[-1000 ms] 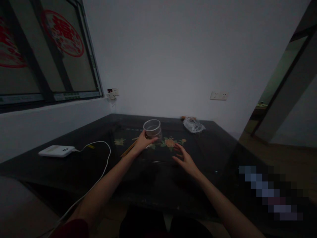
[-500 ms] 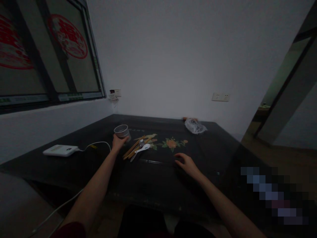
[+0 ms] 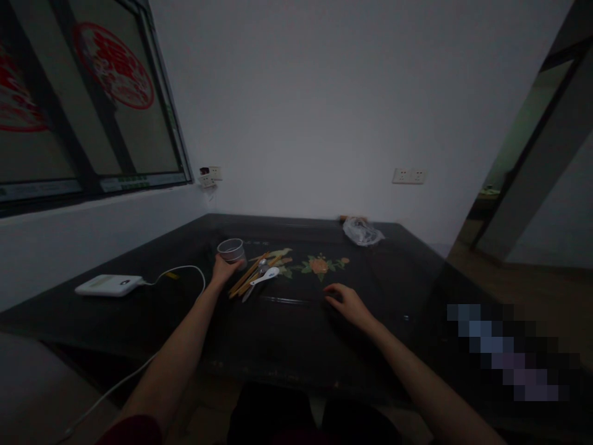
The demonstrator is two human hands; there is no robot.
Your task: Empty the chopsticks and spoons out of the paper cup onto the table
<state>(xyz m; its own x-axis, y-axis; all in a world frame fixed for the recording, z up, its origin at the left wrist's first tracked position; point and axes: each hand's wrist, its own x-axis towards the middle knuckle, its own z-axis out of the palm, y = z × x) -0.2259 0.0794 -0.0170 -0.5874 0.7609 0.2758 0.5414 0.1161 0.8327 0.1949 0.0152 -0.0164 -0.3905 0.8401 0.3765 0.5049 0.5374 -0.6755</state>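
Note:
My left hand point(image 3: 225, 269) is wrapped round the near side of a clear plastic cup point(image 3: 233, 248) with a pale rim, at the left of the dark table. Just right of the cup, several wooden chopsticks point(image 3: 241, 283) lie in a loose pile. Across them rests a white spoon point(image 3: 265, 276), and beside it a shiny metal spoon point(image 3: 262, 264); a thin metal handle shows below. My right hand point(image 3: 347, 303) is low over the tabletop near the printed flowers, holding nothing, its thumb apart from its loosely bent fingers.
A white power bank point(image 3: 109, 285) lies on the left of the black table point(image 3: 278, 346), its white cable point(image 3: 189, 267) trailing off the front edge. A crumpled clear plastic bag point(image 3: 362, 232) sits near the back wall, by a brownish object point(image 3: 345, 218). A blurred-out patch covers the right side.
The cup now stands slightly closer to the chopsticks, my left hand still round it. My right hand keeps nearly the same place and pose. The whole view has shifted a little.

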